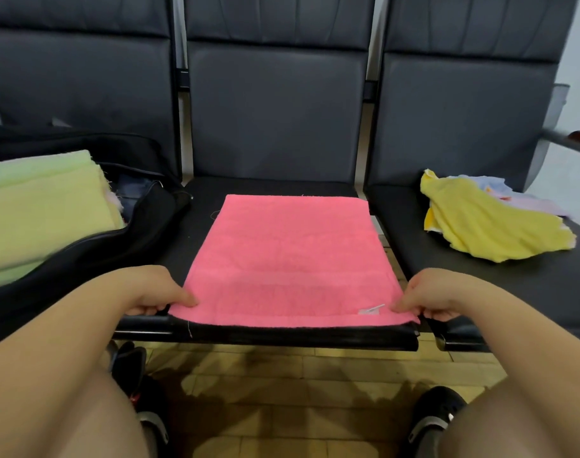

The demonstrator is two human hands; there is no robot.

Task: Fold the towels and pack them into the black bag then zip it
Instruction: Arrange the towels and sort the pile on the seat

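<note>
While the pink towel (290, 259) lies flat on the middle seat (196, 226), each hand pinches one of its near corners — the left hand (150, 289) at the left corner, the right hand (437, 294) at the right, thumbs on top and fingers curled under the edge. Left of it, the black bag (123, 239) lies unzipped with a folded green towel (41, 209) in its opening. A yellow towel (490, 223) sits crumpled on the right seat — paler cloths behind it.
</note>
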